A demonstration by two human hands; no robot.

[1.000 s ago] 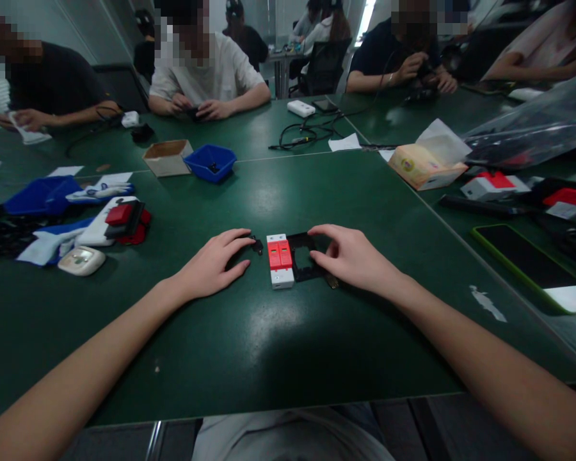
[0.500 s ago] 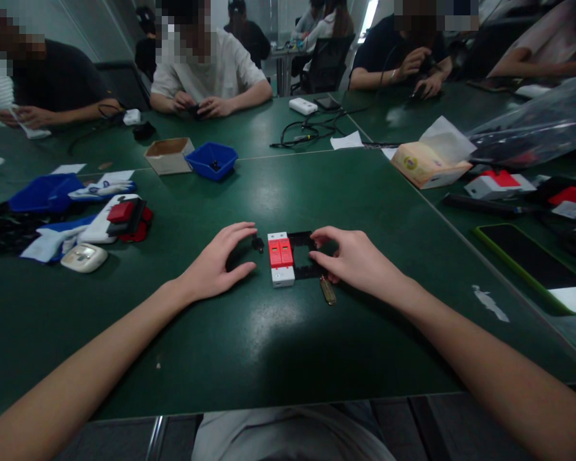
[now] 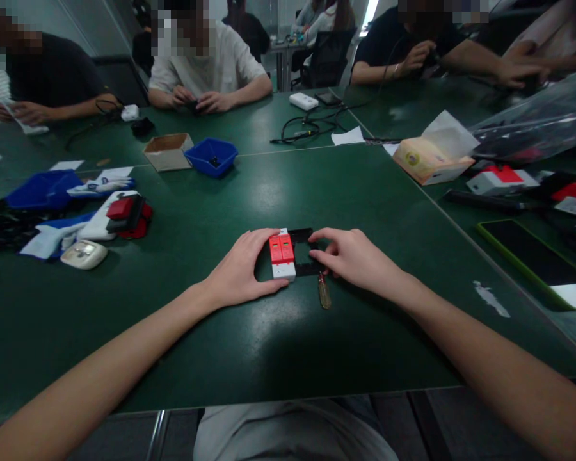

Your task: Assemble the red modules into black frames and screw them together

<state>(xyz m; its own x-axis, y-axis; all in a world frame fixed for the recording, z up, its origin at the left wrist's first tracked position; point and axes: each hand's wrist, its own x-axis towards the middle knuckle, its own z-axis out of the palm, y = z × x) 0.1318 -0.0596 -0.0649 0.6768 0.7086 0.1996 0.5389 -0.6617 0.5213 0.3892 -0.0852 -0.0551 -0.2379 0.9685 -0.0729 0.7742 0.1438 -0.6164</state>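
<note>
A red-and-white surge protector module (image 3: 283, 270) lies on the green table in front of me, against the left side of a flat black frame (image 3: 299, 235). My left hand (image 3: 240, 269) spans the module from its left, fingers at the far end and thumb at the near end. On the frame's right side rest the curled fingers and thumb of my right hand (image 3: 345, 256); its lower fingers are partly hidden. A small screwdriver (image 3: 324, 293) with a yellowish clear handle lies just below that hand.
Blue bins (image 3: 212, 157), a cardboard box (image 3: 168, 152) and gloves (image 3: 100, 186) are on the left. Tissues (image 3: 432, 160), a green-edged phone (image 3: 523, 253) and another red-and-white module (image 3: 496, 180) lie right. A cable (image 3: 297, 130) crosses the far side, where other people sit.
My left hand has moved right and closed round the module's ends. It now covers the spot where a small black part lay. The screwdriver has turned slightly; my right hand stays at the frame.
</note>
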